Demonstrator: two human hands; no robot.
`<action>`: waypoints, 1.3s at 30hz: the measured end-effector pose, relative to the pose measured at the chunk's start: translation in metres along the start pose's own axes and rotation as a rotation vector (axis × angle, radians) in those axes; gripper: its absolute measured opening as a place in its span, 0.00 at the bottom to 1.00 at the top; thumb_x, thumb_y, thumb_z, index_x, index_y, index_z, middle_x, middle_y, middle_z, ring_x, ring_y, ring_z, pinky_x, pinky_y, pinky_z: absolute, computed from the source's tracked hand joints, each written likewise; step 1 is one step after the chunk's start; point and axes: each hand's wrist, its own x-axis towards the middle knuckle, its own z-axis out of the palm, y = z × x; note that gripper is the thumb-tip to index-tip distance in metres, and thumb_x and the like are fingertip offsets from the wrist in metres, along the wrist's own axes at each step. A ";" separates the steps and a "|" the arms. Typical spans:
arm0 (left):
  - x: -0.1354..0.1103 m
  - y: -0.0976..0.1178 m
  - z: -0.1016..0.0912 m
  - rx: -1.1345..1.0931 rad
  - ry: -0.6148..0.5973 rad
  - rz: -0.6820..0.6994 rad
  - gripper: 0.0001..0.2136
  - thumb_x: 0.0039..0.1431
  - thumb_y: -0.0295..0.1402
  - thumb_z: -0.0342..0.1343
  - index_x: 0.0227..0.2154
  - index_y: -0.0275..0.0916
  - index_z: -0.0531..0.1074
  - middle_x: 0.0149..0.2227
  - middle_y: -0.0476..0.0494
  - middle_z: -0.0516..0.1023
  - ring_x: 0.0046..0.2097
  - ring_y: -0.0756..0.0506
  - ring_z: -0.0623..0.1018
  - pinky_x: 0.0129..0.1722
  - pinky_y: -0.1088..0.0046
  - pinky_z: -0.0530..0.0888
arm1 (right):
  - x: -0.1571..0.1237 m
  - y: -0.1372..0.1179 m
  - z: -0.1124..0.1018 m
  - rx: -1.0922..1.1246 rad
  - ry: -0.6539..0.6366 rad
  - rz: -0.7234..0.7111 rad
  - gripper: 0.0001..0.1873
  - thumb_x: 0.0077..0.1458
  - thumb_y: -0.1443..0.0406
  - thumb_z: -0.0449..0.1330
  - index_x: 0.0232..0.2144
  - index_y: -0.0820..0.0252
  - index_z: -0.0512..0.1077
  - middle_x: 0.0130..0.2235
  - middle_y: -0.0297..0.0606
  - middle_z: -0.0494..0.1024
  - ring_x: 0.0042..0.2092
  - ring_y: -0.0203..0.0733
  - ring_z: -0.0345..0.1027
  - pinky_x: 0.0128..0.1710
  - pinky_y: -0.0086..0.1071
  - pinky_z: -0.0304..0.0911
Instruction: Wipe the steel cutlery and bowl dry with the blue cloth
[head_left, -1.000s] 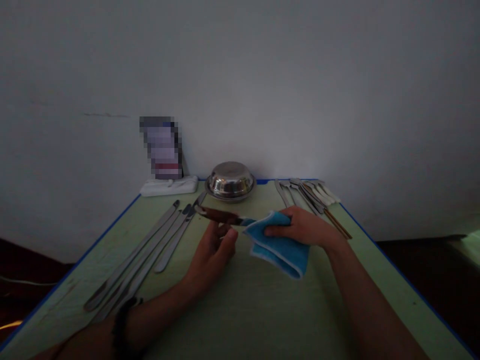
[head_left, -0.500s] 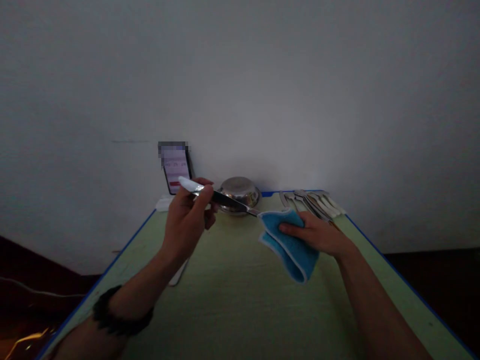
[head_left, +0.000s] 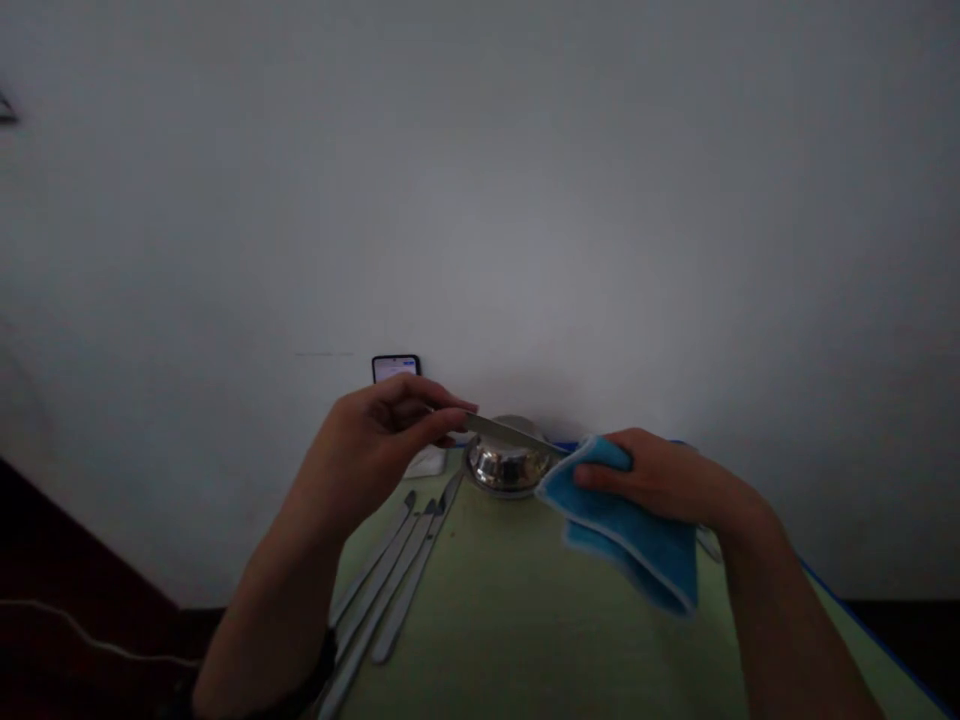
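Above the table, a table knife point(head_left: 510, 432) spans the gap between my two hands. My left hand point(head_left: 386, 440) pinches one end of it between thumb and fingers. My right hand point(head_left: 664, 470) grips a folded blue cloth point(head_left: 634, 535) with a pale edge, and the cloth wraps the knife's other end. Which end is the handle I cannot tell. Below my left hand, several more knives point(head_left: 412, 580) lie side by side on the tabletop. An upturned shiny metal bowl point(head_left: 506, 468) sits just behind the held knife.
A phone point(head_left: 395, 367) leans against the wall behind my left hand, above a white object point(head_left: 426, 462). The light green table point(head_left: 487, 620) has a blue edge and meets the wall. Part of some cutlery point(head_left: 709, 545) shows past my right wrist.
My left hand has shifted its hold along the knife, and the cloth has moved to the right. The view has tilted up and turned left; the knives on the left now show more.
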 end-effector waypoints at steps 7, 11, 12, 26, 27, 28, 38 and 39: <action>-0.008 0.010 0.025 0.131 -0.159 0.099 0.03 0.50 0.32 0.60 0.29 0.40 0.75 0.28 0.52 0.80 0.31 0.51 0.78 0.31 0.82 0.73 | -0.002 -0.021 0.019 -0.034 0.026 -0.155 0.23 0.50 0.46 0.50 0.28 0.58 0.71 0.26 0.33 0.73 0.26 0.34 0.64 0.25 0.27 0.56; -0.015 0.022 0.015 0.393 -0.165 0.148 0.03 0.50 0.34 0.59 0.28 0.44 0.77 0.25 0.54 0.79 0.27 0.52 0.77 0.28 0.82 0.70 | -0.005 -0.023 0.021 -0.034 -0.010 -0.219 0.20 0.52 0.49 0.50 0.30 0.58 0.71 0.28 0.33 0.74 0.28 0.34 0.65 0.27 0.27 0.57; -0.016 0.024 0.010 0.449 -0.137 0.154 0.03 0.49 0.35 0.59 0.28 0.45 0.77 0.25 0.55 0.79 0.27 0.52 0.77 0.27 0.81 0.70 | -0.007 -0.022 0.019 -0.023 -0.018 -0.223 0.19 0.52 0.49 0.51 0.31 0.58 0.70 0.29 0.33 0.74 0.29 0.35 0.65 0.28 0.27 0.58; -0.012 0.020 0.015 0.337 0.211 0.113 0.06 0.47 0.40 0.61 0.27 0.46 0.74 0.25 0.54 0.78 0.23 0.51 0.75 0.22 0.78 0.70 | -0.027 0.006 -0.004 -0.190 0.046 -0.138 0.10 0.51 0.61 0.54 0.33 0.56 0.72 0.37 0.35 0.77 0.37 0.42 0.69 0.37 0.31 0.61; -0.013 0.019 0.016 0.323 0.205 0.120 0.06 0.47 0.40 0.61 0.26 0.45 0.74 0.25 0.54 0.78 0.23 0.51 0.75 0.22 0.78 0.70 | -0.024 0.003 -0.002 -0.188 0.045 -0.137 0.10 0.51 0.60 0.54 0.33 0.56 0.72 0.36 0.36 0.77 0.37 0.42 0.69 0.37 0.32 0.60; -0.013 0.019 0.017 0.307 0.194 0.128 0.06 0.47 0.39 0.61 0.26 0.45 0.74 0.25 0.54 0.78 0.24 0.51 0.75 0.22 0.78 0.71 | -0.022 0.000 0.000 -0.183 0.046 -0.137 0.11 0.51 0.59 0.54 0.32 0.57 0.72 0.36 0.36 0.77 0.36 0.42 0.69 0.36 0.32 0.60; -0.006 0.011 0.022 0.210 0.232 0.116 0.06 0.47 0.37 0.61 0.28 0.42 0.74 0.28 0.51 0.80 0.29 0.48 0.78 0.28 0.76 0.74 | -0.022 -0.021 0.009 0.075 0.021 -0.109 0.24 0.53 0.50 0.49 0.48 0.55 0.58 0.42 0.39 0.73 0.36 0.38 0.68 0.31 0.29 0.61; -0.005 0.011 0.020 0.194 0.254 0.108 0.06 0.47 0.38 0.61 0.28 0.43 0.74 0.28 0.52 0.80 0.29 0.48 0.78 0.27 0.76 0.73 | -0.023 -0.018 0.010 0.096 0.018 -0.138 0.22 0.54 0.51 0.49 0.48 0.55 0.58 0.43 0.38 0.72 0.37 0.38 0.67 0.33 0.29 0.62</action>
